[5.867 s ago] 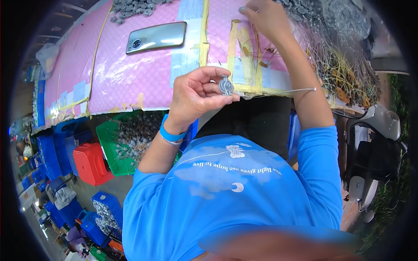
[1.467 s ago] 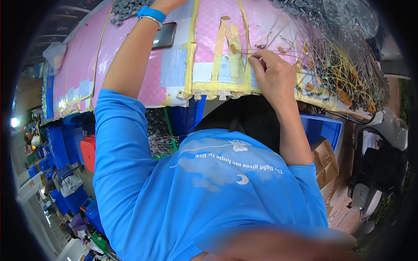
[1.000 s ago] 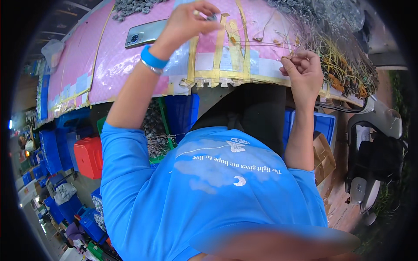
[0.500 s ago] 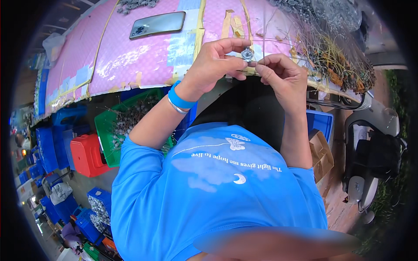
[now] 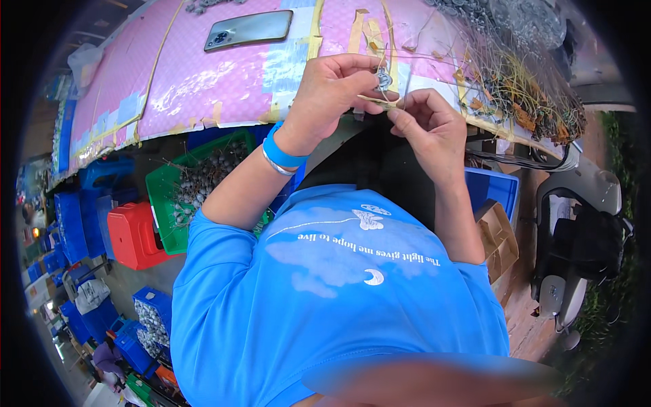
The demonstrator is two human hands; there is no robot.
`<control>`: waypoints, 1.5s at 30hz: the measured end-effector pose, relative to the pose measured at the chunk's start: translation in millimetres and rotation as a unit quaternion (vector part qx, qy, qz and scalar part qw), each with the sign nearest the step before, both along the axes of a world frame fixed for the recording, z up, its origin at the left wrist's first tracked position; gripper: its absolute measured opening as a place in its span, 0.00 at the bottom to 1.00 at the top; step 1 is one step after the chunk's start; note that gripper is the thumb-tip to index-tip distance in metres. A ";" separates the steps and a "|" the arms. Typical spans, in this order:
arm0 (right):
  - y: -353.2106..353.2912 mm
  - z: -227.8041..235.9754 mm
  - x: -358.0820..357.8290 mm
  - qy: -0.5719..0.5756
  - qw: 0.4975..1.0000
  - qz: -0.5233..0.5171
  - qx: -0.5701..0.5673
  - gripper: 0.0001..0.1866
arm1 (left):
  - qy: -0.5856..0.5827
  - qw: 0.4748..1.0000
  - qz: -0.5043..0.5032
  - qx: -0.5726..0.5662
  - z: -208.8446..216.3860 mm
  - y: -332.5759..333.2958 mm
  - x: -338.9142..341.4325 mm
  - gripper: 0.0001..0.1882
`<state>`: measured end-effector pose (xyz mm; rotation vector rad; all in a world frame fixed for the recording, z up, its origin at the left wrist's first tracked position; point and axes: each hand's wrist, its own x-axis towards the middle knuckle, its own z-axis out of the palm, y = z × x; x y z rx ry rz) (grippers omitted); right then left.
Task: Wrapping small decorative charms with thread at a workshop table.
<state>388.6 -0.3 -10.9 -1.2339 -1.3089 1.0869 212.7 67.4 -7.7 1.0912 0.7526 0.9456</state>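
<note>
Over the near edge of the pink-covered table, my left hand [image 5: 331, 87] pinches a small round grey part [image 5: 384, 79] with thumb and fingers. The part looks like metal or plastic, and its exact kind is too small to tell. Thin strands run from it to my right hand [image 5: 432, 129], whose thumb and forefinger are pressed together on a thin wire [image 5: 405, 88]. The two hands are close, with the grey part between them. A loose bundle of yellowish and grey wires [image 5: 519, 102] lies on the table to the right of my right hand.
A phone [image 5: 249, 30] lies on the pink table cover [image 5: 183, 74]. Grey parts fill a green crate [image 5: 157, 203] below the table's left side, beside a red box [image 5: 132, 234]. At the right are a blue bin [image 5: 498, 184], a cardboard box [image 5: 498, 237] and a scooter [image 5: 583, 183].
My right hand has shifted slightly left and down, nearer the grey part. My left hand has moved slightly left and up, still pinching the part. The view has shifted a little.
</note>
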 end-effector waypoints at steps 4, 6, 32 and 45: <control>-7.4 -19.6 -7.5 0.010 1.000 -0.002 0.004 0.07 | -0.039 0.999 0.022 -0.017 5.3 -3.2 -0.1 0.17; -9.2 -19.3 -10.5 -0.135 0.987 -0.030 0.085 0.07 | -0.045 0.998 0.016 -0.035 7.9 -5.8 -0.7 0.16; 46.6 -20.9 -1.7 0.372 0.919 0.014 -0.129 0.07 | -0.082 0.996 -0.014 0.027 -2.0 -22.8 11.8 0.16; 241.8 -3.7 32.4 -0.468 0.867 -0.053 0.162 0.18 | -0.078 0.996 0.039 -0.002 1.2 0.1 -21.2 0.27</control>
